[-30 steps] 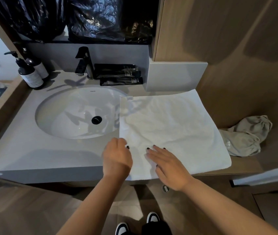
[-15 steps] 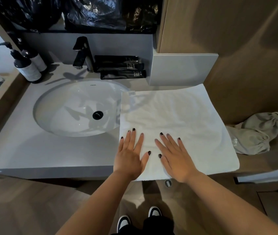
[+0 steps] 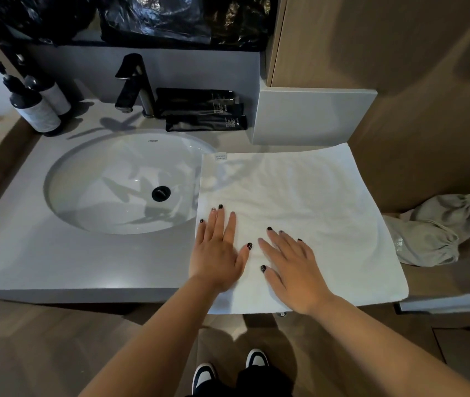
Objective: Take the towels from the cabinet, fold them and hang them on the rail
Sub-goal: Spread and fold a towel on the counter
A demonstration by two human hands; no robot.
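A white towel (image 3: 299, 202) lies spread flat on the grey counter (image 3: 56, 259), right of the basin, with its front edge hanging over the counter's edge. A small label sits at its far left corner. My left hand (image 3: 218, 249) lies flat on the towel's near left part, fingers straight and close together. Beside it, my right hand (image 3: 291, 265) presses flat on the towel with fingers spread. Neither hand grips the cloth. No rail or cabinet interior is in sight.
An oval white basin (image 3: 119, 181) with a black drain fills the counter's left. Behind it stand a black tap (image 3: 134, 84), two pump bottles (image 3: 34, 104) and black tubes (image 3: 202, 110). A crumpled beige cloth bag (image 3: 434, 230) lies right of the towel. Wooden panels rise at the right.
My left hand went from curled at the towel's near edge to flat on it. Both hands slid forward over the towel, and the fingers of the left have drawn closer together.
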